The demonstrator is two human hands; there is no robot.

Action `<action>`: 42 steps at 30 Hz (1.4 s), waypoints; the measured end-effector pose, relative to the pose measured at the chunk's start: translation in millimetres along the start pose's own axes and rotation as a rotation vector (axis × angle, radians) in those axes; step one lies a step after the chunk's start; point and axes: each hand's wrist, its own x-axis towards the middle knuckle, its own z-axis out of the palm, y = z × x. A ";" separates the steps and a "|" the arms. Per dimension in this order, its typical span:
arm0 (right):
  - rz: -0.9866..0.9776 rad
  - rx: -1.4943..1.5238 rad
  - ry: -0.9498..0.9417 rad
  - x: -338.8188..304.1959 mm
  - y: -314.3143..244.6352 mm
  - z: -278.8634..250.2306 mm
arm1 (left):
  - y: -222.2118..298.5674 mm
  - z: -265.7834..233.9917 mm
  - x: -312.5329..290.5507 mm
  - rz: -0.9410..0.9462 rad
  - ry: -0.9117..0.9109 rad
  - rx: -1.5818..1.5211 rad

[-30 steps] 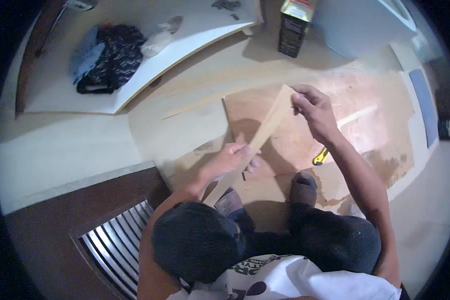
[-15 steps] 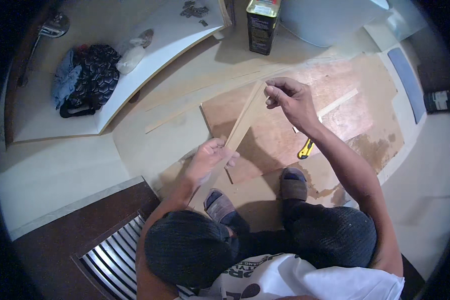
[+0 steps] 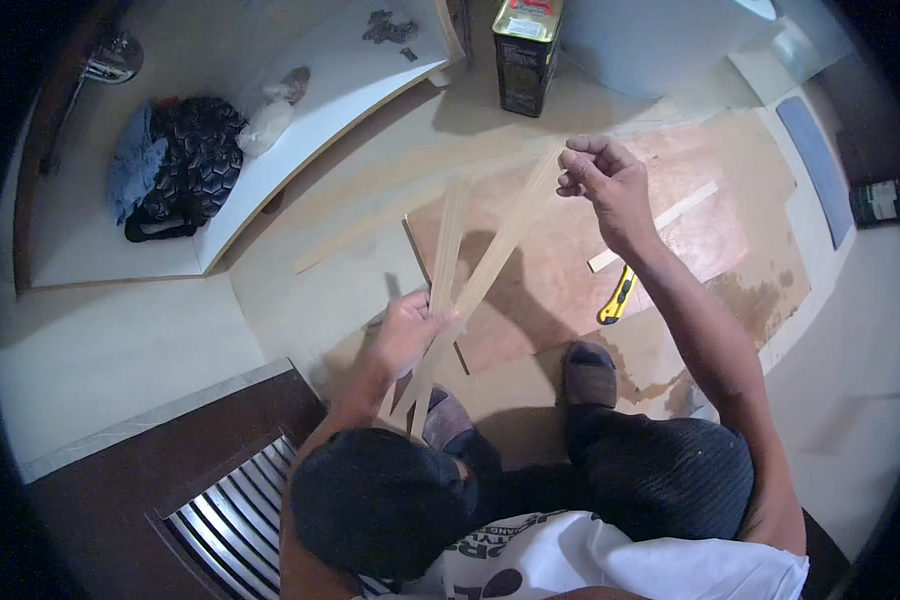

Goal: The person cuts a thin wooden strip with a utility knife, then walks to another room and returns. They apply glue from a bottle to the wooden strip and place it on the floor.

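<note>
Around the long, flat, pale wooden strip [image 3: 505, 235], open room is left on both sides: the curved edge of the white, brown-rimmed unit [image 3: 340, 105] is kept well apart to the left, and the black-and-gold rectangular tin [image 3: 522, 75] stands beyond its far end. Below it lies the thin reddish-brown plywood board [image 3: 560, 260], on which a short pale strip [image 3: 688, 203] is laid; near that strip, a yellow-and-black utility knife [image 3: 616, 296] is seen.

The far end of the long strip is pinched between the thumb and fingertips of the right hand [image 3: 610, 185]. By the left hand [image 3: 407, 332], a second narrow wooden strip [image 3: 449, 235] is clamped; whether the first is gripped there too cannot be told.

The first strip is slanted, its long axis running from near the left knee up to the right; the second is pointed almost straight away from the body, and the two are crossed at the left hand.
</note>
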 end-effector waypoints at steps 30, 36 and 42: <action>-0.833 -0.349 0.182 245.3 -178.7 161.1 | -198.1 8.0 -53.7 -0.197 0.358 0.858; -0.801 -0.290 0.138 259.6 -195.7 166.6 | -208.7 5.6 -47.8 -0.016 0.478 0.729; -0.766 -0.246 0.112 275.0 -188.1 167.8 | -215.8 -1.5 -38.7 0.083 0.467 0.881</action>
